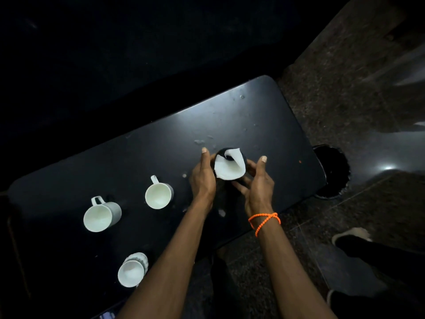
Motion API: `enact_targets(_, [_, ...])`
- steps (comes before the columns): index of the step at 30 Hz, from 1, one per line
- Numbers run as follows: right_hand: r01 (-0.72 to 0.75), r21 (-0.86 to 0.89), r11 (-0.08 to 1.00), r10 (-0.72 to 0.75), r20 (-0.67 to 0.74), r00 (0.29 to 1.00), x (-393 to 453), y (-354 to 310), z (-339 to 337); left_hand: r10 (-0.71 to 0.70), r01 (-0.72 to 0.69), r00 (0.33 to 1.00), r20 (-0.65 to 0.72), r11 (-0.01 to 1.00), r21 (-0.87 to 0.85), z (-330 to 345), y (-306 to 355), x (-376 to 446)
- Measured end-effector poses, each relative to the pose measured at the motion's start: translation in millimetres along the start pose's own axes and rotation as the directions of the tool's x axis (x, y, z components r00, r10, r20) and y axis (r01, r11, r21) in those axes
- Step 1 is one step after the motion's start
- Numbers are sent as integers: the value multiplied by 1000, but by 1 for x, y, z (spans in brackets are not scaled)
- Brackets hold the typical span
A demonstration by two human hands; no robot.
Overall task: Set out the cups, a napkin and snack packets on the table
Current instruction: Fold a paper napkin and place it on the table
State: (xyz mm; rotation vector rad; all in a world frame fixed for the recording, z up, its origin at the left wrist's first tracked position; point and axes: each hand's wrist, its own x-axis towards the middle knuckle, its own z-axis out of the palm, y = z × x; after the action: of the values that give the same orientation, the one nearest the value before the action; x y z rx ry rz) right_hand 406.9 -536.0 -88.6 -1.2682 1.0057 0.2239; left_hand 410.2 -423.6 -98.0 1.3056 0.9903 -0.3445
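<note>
A white napkin (230, 168) sits curled inside a dark round holder (244, 160) on the black table (142, 153). My left hand (202, 180) presses against the holder's left side, fingers straight. My right hand (257, 183) cups the holder from the right and below, thumb raised. Three white cups stand to the left: one with a handle near the middle (158, 195), a taller mug (100, 215) further left, and a ridged cup (132, 270) at the near edge. No snack packets are visible.
White crumbs and smears dot the table around the holder. A dark round bin (331, 171) stands on the stone floor just past the table's right end. A person's shoes (349, 236) are on the floor at the lower right.
</note>
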Motion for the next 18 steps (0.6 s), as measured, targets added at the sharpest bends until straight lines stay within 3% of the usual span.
enact_targets(10, [-21, -42, 999, 20, -16, 1000, -35, 53, -28, 24, -8, 989, -144, 993, 114, -31, -32, -45])
enact_targets(18, [3, -157, 988, -3, -5, 1000, -39, 69, -27, 46, -18, 984, -173, 987, 159, -46, -47, -45])
